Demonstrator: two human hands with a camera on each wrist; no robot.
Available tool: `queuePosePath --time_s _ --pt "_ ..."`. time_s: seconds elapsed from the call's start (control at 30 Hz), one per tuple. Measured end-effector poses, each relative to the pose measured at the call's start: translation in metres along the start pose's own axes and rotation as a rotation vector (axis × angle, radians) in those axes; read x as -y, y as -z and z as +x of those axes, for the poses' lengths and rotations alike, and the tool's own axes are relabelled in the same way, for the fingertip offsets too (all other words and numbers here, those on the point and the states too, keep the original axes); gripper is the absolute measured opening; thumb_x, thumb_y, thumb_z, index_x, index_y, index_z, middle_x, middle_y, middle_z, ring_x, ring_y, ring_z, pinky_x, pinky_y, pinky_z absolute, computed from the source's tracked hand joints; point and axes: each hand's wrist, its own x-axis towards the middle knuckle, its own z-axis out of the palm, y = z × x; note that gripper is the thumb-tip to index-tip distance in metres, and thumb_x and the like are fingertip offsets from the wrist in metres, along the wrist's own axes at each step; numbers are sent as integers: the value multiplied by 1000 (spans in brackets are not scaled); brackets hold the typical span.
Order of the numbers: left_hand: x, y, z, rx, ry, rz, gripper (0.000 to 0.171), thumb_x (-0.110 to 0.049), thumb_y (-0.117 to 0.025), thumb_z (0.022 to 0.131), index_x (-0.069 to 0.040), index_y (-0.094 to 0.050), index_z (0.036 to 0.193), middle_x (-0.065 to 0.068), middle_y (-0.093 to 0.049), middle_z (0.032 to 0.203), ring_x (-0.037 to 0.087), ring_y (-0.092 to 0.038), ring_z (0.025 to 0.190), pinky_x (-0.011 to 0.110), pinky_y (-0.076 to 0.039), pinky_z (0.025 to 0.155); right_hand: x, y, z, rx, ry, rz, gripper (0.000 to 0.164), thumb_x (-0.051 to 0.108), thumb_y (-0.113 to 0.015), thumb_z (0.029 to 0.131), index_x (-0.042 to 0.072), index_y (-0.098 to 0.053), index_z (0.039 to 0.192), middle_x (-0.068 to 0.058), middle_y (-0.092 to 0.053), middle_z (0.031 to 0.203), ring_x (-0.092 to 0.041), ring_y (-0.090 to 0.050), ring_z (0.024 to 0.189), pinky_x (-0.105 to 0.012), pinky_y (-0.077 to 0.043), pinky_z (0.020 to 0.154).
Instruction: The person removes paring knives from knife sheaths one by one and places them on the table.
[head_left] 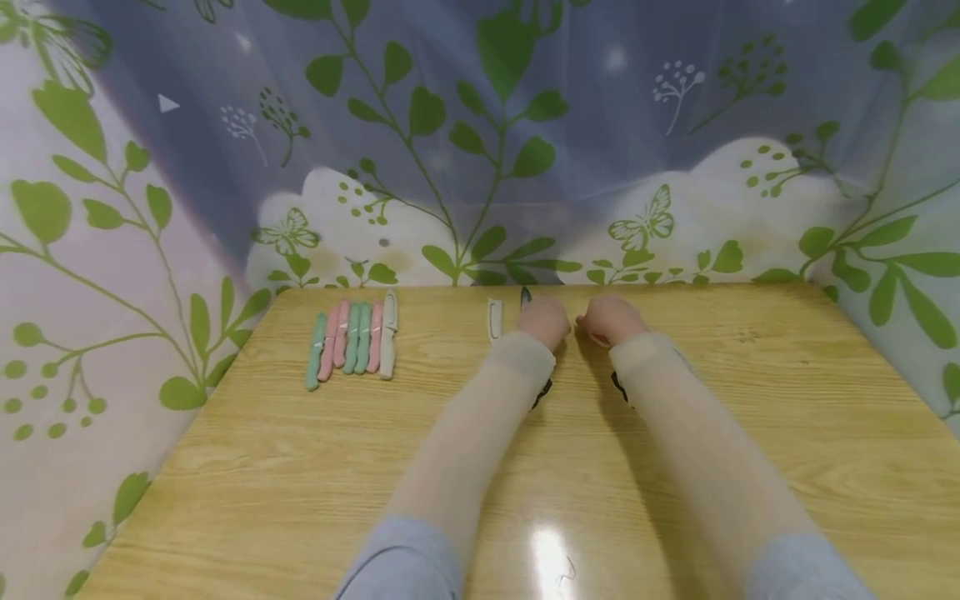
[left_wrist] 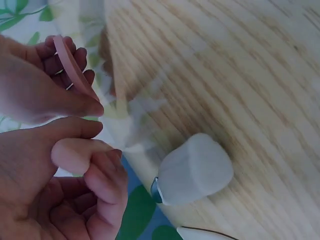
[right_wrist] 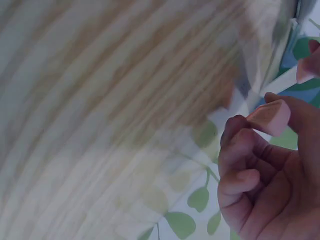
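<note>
My right hand (head_left: pixel 611 318) grips a slim, curved pink piece (left_wrist: pixel 75 70), which looks like a knife's handle or sheath. In the right wrist view its blunt end (right_wrist: pixel 272 119) sticks out between thumb and fingers. My left hand (head_left: pixel 546 321) is close beside it, fingers curled in and thumb against the index finger. No held thing shows in its grasp in the left wrist view. Near the left hand lie a white knife handle (left_wrist: pixel 197 170) with a dark blade (head_left: pixel 526 296) and a white sheath (head_left: pixel 494 320), both on the table.
On the left of the wooden table (head_left: pixel 315 467) several pink knives (head_left: pixel 329 346) and teal knives (head_left: pixel 352 337) lie side by side, with a sheathed white knife (head_left: pixel 388 333) at the row's right end. A leaf-patterned curtain (head_left: pixel 420 150) hangs along the table's back edge.
</note>
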Motion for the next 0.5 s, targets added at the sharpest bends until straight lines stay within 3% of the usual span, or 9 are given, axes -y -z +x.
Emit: queuePosePath --time_s 0.13,0.27,0.5 --pt "-10 -3 2 24 -24 89 33 -34 -47 101 -12 -71 109 2 -70 111 15 -66 100 26 -52 85 0 -4 1 -64 -14 -29 57 23 -50 99 13 -43 43 -1 -42 47 -19 -45 49 -36 -48 67" --pt "-15 -4 -1 36 -37 95 33 -32 -43 104 -15 -69 115 2 -69 112 13 -65 98 24 -54 79 0 -5 0 -116 -16 -48 51 21 -51 98 10 -43 48 -5 -45 54 -23 -49 58 -37 -45 63" --pt "-10 -10 1 70 -64 171 26 -26 -52 99 -12 -69 113 2 -69 111 13 -65 98 24 -56 76 -3 0 5 -25 -7 49 56 25 -48 98 8 -58 45 -1 -50 45 -17 -46 45 -30 -43 54"
